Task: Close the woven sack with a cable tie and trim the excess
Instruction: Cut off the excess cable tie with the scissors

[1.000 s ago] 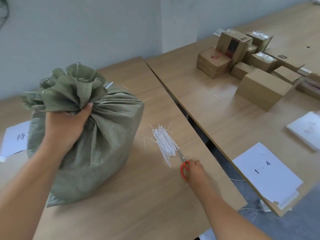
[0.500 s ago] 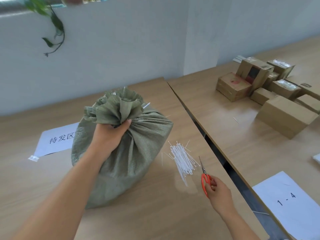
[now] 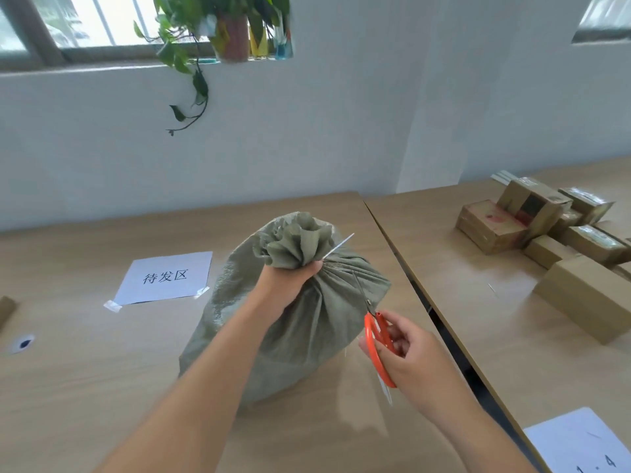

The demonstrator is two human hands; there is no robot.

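A grey-green woven sack [image 3: 317, 322] stands upright on the wooden table [image 3: 85, 387]. My left hand [image 3: 286, 285] grips its gathered neck just below the ruffled top. The white tail of a cable tie [image 3: 339, 245] sticks out up and to the right from the neck. My right hand [image 3: 406, 349] holds orange-handled scissors [image 3: 377, 332] to the right of the sack, with their blades pointing up along the sack's side toward the neck. The blades look closed. The bundle of spare ties is hidden behind my right hand.
A white paper label [image 3: 165, 277] is taped to the table left of the sack. A second table [image 3: 478, 319] at the right carries several cardboard boxes [image 3: 491, 225] and a numbered sheet [image 3: 580, 442]. A narrow gap separates the tables. A plant [image 3: 191, 46] hangs from the window sill.
My right hand picked the scissors up off the table and raised them beside the sack. The view tilted upward. My left hand kept its grip on the neck.
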